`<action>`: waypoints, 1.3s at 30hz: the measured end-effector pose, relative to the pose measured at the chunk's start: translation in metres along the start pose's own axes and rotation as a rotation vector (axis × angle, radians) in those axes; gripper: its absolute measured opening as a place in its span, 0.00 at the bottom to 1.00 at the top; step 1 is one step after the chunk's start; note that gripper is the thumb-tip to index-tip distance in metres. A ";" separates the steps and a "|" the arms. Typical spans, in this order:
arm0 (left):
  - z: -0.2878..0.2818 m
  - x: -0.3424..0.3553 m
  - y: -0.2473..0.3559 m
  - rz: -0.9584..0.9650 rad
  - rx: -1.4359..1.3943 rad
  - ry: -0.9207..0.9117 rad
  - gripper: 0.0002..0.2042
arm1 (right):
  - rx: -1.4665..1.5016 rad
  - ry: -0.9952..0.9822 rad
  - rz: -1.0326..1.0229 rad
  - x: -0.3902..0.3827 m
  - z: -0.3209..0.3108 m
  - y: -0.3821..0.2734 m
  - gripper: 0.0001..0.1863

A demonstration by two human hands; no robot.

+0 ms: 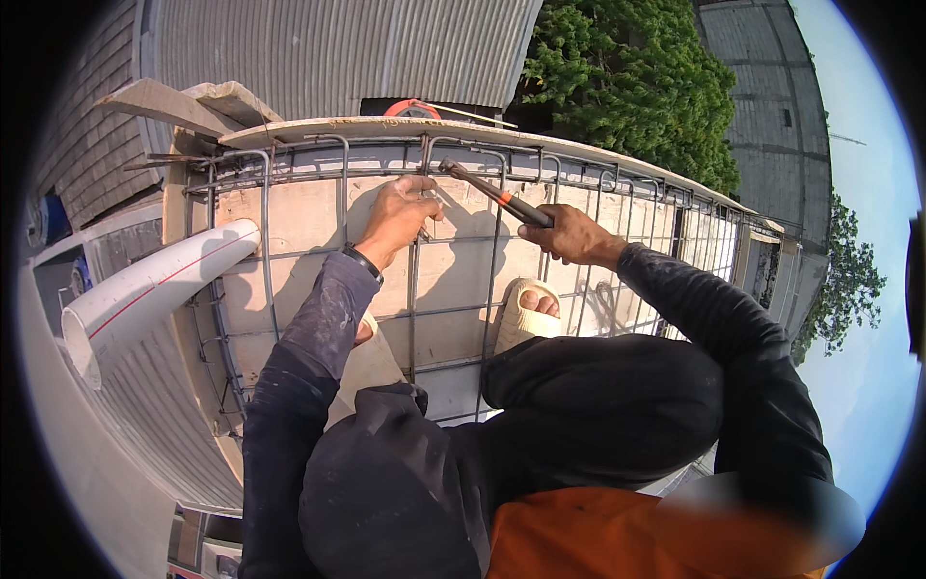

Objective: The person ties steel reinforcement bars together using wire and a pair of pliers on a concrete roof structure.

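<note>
Just below the top bar of a steel rebar cage (pixel 412 304), my left hand (pixel 398 218) has its fingers bent and closed beside a vertical bar; what they pinch is too small to make out. My right hand (pixel 571 234) grips a long tool (pixel 514 206) by its black and orange handle. The tool’s metal head sits by the top bars, a little right of my left fingers. Behind the bars are pale boards (pixel 453 251) with shadows on them.
A white pipe (pixel 159 289) with a red stripe juts out at the left. My sandalled feet (pixel 540 302) stand among the bars. Planks (pixel 164 104) lie at upper left. Beyond the board edge are corrugated roofs (pixel 323 53), trees (pixel 627 92) and a grey structure (pixel 772 87).
</note>
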State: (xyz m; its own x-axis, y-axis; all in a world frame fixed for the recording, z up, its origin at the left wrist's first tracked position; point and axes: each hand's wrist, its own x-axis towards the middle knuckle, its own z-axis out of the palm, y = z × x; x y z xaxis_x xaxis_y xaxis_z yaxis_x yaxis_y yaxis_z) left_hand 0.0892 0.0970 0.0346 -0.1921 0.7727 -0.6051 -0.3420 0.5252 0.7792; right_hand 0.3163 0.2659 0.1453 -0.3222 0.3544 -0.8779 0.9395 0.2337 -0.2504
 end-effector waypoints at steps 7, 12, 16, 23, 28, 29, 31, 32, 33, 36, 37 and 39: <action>-0.046 -0.037 0.024 -0.151 0.322 -0.262 0.16 | -0.121 0.704 -0.180 -0.028 0.079 0.128 0.25; -0.044 -0.034 0.057 -0.218 0.189 -0.321 0.14 | -0.010 0.873 0.008 -0.041 0.134 0.187 0.30; -0.006 -0.021 0.094 -0.212 0.211 -0.334 0.14 | -0.062 0.933 -0.034 -0.049 0.135 0.195 0.35; 0.086 0.006 0.062 -0.247 -0.124 -0.264 0.10 | 1.178 0.212 -0.376 0.006 0.076 0.080 0.31; 0.102 0.013 0.042 -0.269 -0.272 -0.216 0.08 | 1.450 -0.193 -0.320 0.021 0.073 0.070 0.21; 0.102 0.013 0.040 -0.274 -0.252 -0.183 0.08 | 1.270 -0.132 -0.298 0.025 0.077 0.077 0.20; 0.099 0.013 0.035 -0.293 -0.216 -0.113 0.07 | 0.906 -0.026 -0.250 0.023 0.076 0.080 0.19; 0.096 0.014 0.030 -0.296 -0.238 -0.105 0.07 | 0.803 -0.019 -0.245 0.022 0.075 0.081 0.19; 0.094 0.015 0.025 -0.292 -0.260 -0.098 0.07 | 0.697 -0.007 -0.245 0.018 0.068 0.080 0.20; 0.084 0.022 0.012 -0.282 -0.339 -0.006 0.06 | 0.567 0.371 -0.455 0.030 0.072 0.084 0.24; 0.085 0.026 0.008 -0.280 -0.370 0.029 0.06 | 0.542 0.558 -0.553 0.033 0.075 0.088 0.26; 0.090 0.030 0.000 -0.283 -0.367 -0.013 0.06 | 0.795 0.358 -0.480 0.035 0.077 0.090 0.27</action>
State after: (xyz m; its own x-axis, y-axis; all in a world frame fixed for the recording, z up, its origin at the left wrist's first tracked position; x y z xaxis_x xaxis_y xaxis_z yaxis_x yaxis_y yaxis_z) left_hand 0.1658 0.1528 0.0312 -0.0331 0.6229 -0.7816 -0.6829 0.5569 0.4728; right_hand 0.3983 0.2302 0.0604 -0.5814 0.6643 -0.4698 0.4632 -0.2046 -0.8623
